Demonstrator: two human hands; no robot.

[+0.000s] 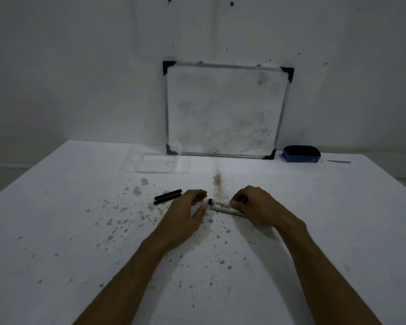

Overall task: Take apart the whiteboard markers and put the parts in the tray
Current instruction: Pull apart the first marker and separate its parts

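— Well, what is seen around the work place?

— A white table (314, 231) spotted with brownish stains is seen. A small whiteboard (224, 111) with black corners is leaned against the wall at the far edge, and a blue eraser (301, 154) is placed just beside it, to the right. A clear plastic tray (155, 164) is set at the far side, left of the whiteboard, well apart from the hands. Two black sticks (168, 197) are laid side by side on the table, near the left hand (188, 211). Nothing is placed between the hands and the tray.

— And how is the marker held?

— A whiteboard marker (220, 204), white with a black end, is kept low over the table between the hands. Its right part is pinched by the right hand (253, 205), fingers closed around it. The black end is pointed to the left hand, whose fingers are curled but spread, touching nothing as far as can be told. A second grey barrel (225, 210) seems to be lying just under it.
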